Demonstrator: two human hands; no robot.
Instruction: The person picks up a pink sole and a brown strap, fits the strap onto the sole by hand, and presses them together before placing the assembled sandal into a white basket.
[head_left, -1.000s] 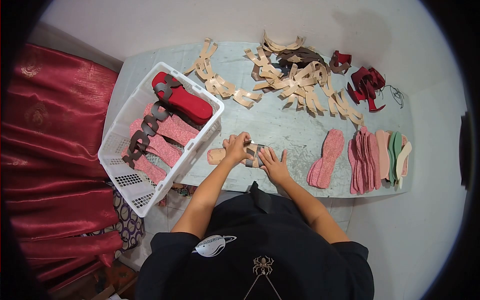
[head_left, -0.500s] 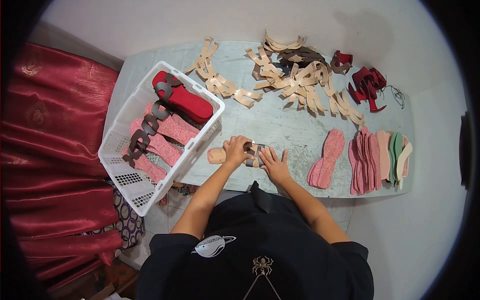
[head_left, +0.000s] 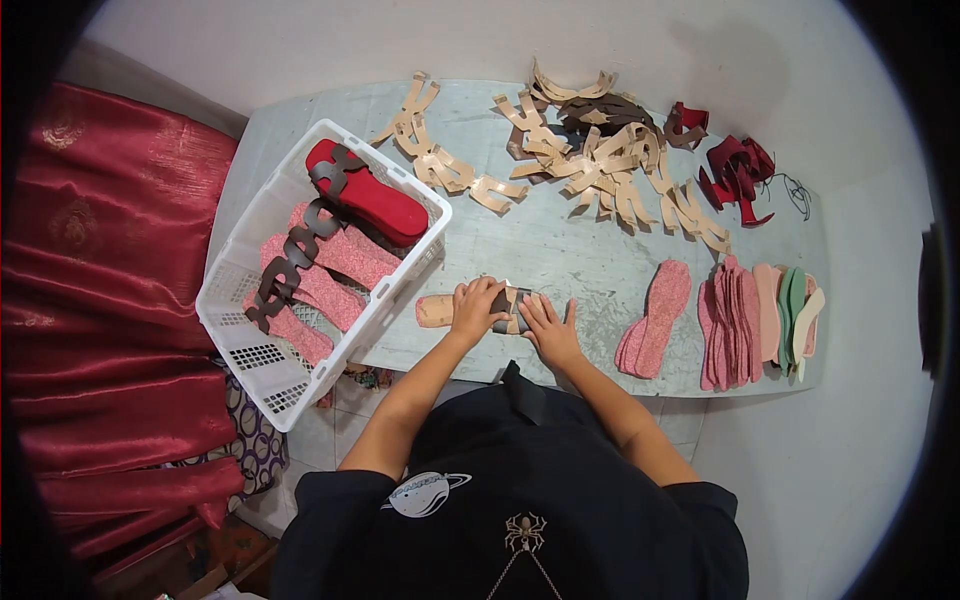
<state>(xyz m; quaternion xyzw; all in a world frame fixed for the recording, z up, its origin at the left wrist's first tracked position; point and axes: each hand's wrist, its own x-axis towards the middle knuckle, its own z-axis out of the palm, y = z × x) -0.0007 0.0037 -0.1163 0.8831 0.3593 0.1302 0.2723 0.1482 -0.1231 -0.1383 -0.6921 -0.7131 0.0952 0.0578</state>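
A sandal sole (head_left: pixel 433 311), tan on its upward face, lies crosswise on the table in front of me. Dark strap ends (head_left: pixel 512 309) are folded over its middle and right part. My left hand (head_left: pixel 474 309) is bent over the middle of the sole, its fingers and thumb closed on the strap's left edge; the fingertips are partly hidden. On the right end of the sole rests my right hand (head_left: pixel 548 328), fingers laid over the strap and thumb spread away.
To the left, a white plastic basket (head_left: pixel 318 378) holds pink soles with dark straps and a red sandal (head_left: pixel 385 208). Tan strap pieces (head_left: pixel 600 170) lie along the back, red straps (head_left: pixel 738 175) at back right. Pink soles (head_left: pixel 657 318) and green insoles (head_left: pixel 790 305) lie right.
My left hand has flattened slightly and its fingers have shifted a little over the strap. The right hand stays nearly in place on the sole.
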